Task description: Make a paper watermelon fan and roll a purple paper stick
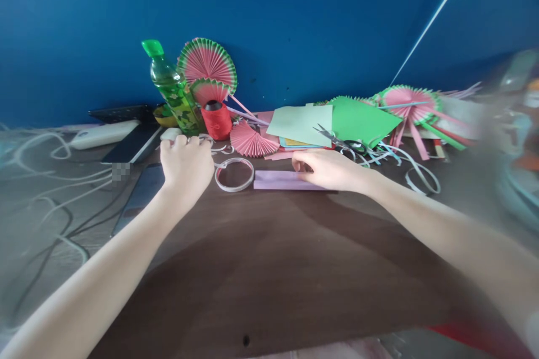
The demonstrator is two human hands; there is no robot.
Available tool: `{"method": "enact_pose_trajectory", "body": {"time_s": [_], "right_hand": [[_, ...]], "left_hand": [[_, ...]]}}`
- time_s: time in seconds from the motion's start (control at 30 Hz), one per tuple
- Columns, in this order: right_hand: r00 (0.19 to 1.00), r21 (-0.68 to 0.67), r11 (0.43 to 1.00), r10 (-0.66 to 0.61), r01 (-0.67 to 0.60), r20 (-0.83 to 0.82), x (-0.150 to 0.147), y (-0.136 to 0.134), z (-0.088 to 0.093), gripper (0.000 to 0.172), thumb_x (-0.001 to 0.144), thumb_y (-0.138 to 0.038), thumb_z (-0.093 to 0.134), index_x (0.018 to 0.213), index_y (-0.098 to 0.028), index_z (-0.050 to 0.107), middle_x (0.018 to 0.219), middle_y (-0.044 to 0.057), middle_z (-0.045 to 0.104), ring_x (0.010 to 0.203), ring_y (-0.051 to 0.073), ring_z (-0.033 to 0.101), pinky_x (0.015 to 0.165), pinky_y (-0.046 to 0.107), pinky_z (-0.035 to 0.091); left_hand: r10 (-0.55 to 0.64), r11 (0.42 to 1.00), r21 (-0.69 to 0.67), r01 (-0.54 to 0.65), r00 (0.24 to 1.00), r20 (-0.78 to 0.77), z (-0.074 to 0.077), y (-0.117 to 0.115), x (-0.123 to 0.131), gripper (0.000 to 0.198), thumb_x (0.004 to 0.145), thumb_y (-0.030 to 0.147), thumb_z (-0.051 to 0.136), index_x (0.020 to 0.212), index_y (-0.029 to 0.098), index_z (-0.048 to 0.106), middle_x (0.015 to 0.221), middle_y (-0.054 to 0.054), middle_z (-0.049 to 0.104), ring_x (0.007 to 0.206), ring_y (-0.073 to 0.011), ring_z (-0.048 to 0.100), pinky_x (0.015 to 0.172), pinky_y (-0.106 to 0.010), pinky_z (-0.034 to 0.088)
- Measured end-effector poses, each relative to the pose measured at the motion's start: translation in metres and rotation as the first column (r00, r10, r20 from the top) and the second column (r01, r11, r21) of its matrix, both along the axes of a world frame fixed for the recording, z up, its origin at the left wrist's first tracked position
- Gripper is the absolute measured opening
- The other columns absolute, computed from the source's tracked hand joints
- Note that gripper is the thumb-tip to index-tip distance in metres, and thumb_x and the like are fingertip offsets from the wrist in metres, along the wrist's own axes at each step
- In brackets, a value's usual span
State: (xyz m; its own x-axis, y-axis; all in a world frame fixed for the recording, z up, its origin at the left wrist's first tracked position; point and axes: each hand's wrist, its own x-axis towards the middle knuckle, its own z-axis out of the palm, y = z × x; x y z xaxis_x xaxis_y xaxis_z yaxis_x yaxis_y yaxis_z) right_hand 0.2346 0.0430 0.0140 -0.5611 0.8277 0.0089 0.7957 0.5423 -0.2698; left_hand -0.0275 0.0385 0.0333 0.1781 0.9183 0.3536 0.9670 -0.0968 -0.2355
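My left hand (187,165) is closed, knuckles up, to the left of a thin roll of white tape (234,187). A short strip of tape runs from the roll toward this hand; its end is hidden by the fingers. Flat on the desk, right of the roll, lies a folded purple paper strip (275,180). Over its right part rests my right hand (326,169), fingers curled onto the paper. Just behind it are scissors (337,141) with dark handles, blades pointing left, beside pale green paper (301,123).
Pink-and-green pleated paper fans (208,64) lean on the blue wall near a green bottle (174,90) and a red spool (217,122). Green paper (362,120) and paper scraps (415,165) lie right. A phone (141,193) and white cables (63,179) are left on the brown desk (269,269).
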Motion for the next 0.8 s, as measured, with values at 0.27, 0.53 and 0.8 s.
{"method": "enact_pose_trajectory", "body": {"time_s": [0.27, 0.53, 0.8], "right_hand": [[0.994, 0.18, 0.98, 0.071, -0.085, 0.08, -0.003, 0.001, -0.003, 0.015, 0.079, -0.016, 0.05, 0.093, -0.018, 0.056, 0.095, 0.006, 0.058, 0.091, 0.02, 0.052, 0.062, 0.028, 0.034], [0.998, 0.074, 0.995, 0.062, -0.062, 0.003, -0.003, 0.001, -0.002, 0.022, 0.084, -0.016, 0.041, 0.084, -0.018, 0.062, 0.094, 0.005, 0.062, 0.082, 0.016, 0.054, 0.063, 0.027, 0.034], [0.993, -0.215, 0.97, 0.113, -0.115, -0.021, 0.0, -0.005, 0.01, 0.018, 0.081, -0.034, 0.051, 0.086, -0.019, 0.06, 0.088, 0.003, 0.064, 0.073, 0.015, 0.055, 0.061, 0.025, 0.036]], "left_hand": [[-0.021, 0.999, -0.038, 0.02, 1.0, -0.004, -0.001, 0.004, -0.007, 0.028, 0.075, 0.011, 0.036, 0.074, 0.017, 0.064, 0.076, -0.015, 0.062, 0.086, -0.0309, 0.054, 0.07, -0.04, 0.037], [-0.004, 1.0, -0.02, 0.003, 0.999, -0.039, -0.002, 0.003, -0.006, 0.041, 0.084, 0.019, 0.028, 0.107, 0.003, 0.057, 0.087, -0.023, 0.064, 0.089, -0.0353, 0.056, 0.07, -0.043, 0.038], [-0.378, 0.923, -0.058, 0.38, 0.925, 0.043, -0.009, -0.012, 0.025, 0.03, 0.086, 0.015, 0.034, 0.096, 0.011, 0.062, 0.097, -0.012, 0.065, 0.096, -0.0247, 0.056, 0.086, -0.038, 0.039]]}}
